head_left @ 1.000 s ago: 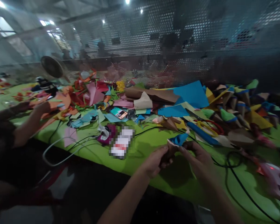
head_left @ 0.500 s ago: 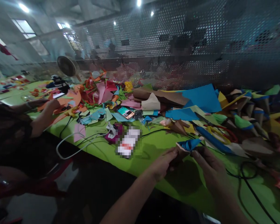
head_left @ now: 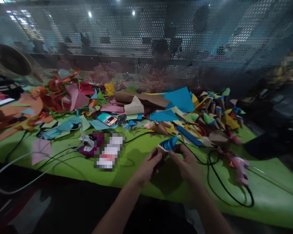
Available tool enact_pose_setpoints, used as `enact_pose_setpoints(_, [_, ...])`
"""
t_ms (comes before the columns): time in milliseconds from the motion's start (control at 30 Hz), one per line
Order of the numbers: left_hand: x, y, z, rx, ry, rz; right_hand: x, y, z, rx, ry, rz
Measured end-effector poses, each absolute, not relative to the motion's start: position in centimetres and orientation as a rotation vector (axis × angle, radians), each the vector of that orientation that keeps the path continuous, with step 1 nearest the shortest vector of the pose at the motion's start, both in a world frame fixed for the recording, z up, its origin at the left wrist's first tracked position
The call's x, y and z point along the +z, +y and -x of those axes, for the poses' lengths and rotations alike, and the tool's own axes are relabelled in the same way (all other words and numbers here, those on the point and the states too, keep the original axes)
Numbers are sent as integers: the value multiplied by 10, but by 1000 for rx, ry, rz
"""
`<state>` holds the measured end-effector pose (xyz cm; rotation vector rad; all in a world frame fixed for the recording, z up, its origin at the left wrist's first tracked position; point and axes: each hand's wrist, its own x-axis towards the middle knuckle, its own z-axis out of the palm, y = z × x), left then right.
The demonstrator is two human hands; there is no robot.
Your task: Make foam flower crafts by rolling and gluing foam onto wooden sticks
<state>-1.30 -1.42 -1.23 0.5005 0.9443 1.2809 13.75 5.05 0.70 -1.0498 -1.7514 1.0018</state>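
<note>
Above the green table, a small felt craft piece [head_left: 169, 143] with a pointed blue striped top, a pale tip and a light rim is held between both hands. My left hand [head_left: 150, 164] pinches its left lower edge. On the other side, the thumb and fingers of my right hand [head_left: 184, 159] close on its right lower edge. Its lower part is mostly hidden by the fingers. To the right lies a pink glue gun [head_left: 240, 169] with a small red light and a clear glue stick [head_left: 275, 182] coming from its back.
Felt scraps [head_left: 61, 97] heap along the back by a perforated metal screen [head_left: 146, 39]. A phone [head_left: 107, 119], a purple power strip [head_left: 92, 143], yellow-handled scissors [head_left: 192, 131] and several cone-shaped pieces [head_left: 213, 110] lie around. Cables loop across the green tabletop [head_left: 134, 165].
The view has swung right, bringing the glue gun fully into sight and moving the neighbouring person out of it. Both hands still hold the craft piece.
</note>
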Motion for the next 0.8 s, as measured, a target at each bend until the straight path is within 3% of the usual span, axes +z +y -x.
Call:
enact_pose_setpoints(500, [-18, -14, 12, 1377, 986, -750, 6, 51, -137, 983, -1800, 1038])
enact_pose_setpoints(667, [-8, -16, 12, 1430, 1344, -1023, 7, 49, -140, 998, -1743, 1099])
enact_pose_setpoints(800, [-4, -17, 19, 1216, 1836, -1272, 5, 49, -143, 1001, -1694, 1130])
